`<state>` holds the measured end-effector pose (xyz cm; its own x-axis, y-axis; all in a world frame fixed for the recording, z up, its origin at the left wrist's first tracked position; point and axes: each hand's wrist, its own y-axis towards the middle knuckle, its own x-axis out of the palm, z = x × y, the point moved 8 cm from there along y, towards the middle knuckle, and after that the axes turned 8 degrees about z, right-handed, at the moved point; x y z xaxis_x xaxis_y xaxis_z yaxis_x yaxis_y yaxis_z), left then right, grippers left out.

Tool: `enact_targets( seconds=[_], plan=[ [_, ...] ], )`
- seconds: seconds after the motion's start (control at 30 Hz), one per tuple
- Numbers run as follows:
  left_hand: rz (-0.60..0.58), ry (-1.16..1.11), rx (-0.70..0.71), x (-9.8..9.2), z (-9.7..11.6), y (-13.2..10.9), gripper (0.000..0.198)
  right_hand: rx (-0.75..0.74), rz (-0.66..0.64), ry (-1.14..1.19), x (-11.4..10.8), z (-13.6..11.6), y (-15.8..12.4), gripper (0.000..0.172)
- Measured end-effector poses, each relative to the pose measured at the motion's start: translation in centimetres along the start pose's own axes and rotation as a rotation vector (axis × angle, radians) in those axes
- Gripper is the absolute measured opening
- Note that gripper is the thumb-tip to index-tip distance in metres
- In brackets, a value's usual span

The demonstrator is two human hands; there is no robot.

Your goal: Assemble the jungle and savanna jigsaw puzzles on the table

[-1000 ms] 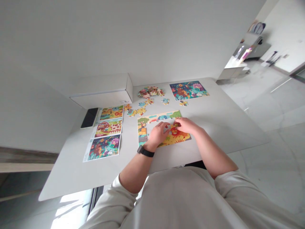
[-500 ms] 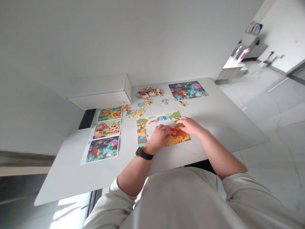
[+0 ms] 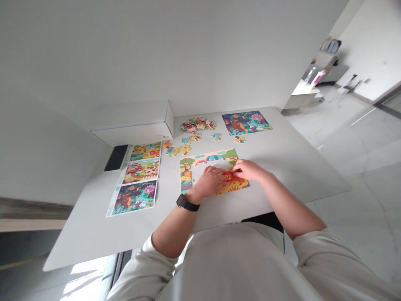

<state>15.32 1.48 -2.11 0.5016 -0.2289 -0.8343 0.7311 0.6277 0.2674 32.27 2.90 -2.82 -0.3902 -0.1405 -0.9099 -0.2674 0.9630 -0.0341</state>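
Note:
A partly assembled jigsaw puzzle (image 3: 236,183) lies on the table, its frame joined around a bare middle, with a red and orange lion picture at the lower right. My left hand (image 3: 210,181) rests over its lower middle, fingers apart and fingertips touching the lion area. At the puzzle's right side, my right hand (image 3: 247,170) has thumb and fingers pinched together at the edge of the lion; what they hold, if anything, is too small to make out. A black watch is on my left wrist.
Behind the puzzle lie a heap of pieces (image 3: 197,124) and several loose pieces (image 3: 216,136). A finished dark puzzle (image 3: 247,122) lies at the back right. To the left are a picture sheet (image 3: 135,196), a phone (image 3: 116,158) and a white box (image 3: 134,131).
My right hand has moved slightly down along the puzzle's right side, uncovering part of the tree at the upper right corner. My left hand stays over the lower middle.

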Motion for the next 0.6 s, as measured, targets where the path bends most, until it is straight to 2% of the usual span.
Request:
enact_targets(
  seconds=[0.13,0.23,0.33,0.43,0.6],
  plan=[
    [-0.047,0.038,0.041,-1.0,-0.5,-0.1,0.027,-0.021,-0.072,-0.027,-0.4,-0.4,0.6,0.018],
    [0.046,0.078,0.013,-3.9,-2.9,-0.5,0.027,-0.003,-0.049,0.038,-1.1,0.1,0.9,0.016],
    [0.172,0.099,-0.084,-7.5,-6.8,-1.5,0.031,0.087,0.086,0.098,-2.6,2.3,1.3,0.02],
    [0.286,0.099,-0.183,-9.8,-10.3,-3.2,0.027,0.185,0.263,0.084,-3.7,5.1,1.6,0.024],
    [0.53,0.057,-0.326,-11.1,-13.6,-6.7,0.021,0.352,0.527,0.004,-3.6,8.2,1.2,0.03]
  ],
)
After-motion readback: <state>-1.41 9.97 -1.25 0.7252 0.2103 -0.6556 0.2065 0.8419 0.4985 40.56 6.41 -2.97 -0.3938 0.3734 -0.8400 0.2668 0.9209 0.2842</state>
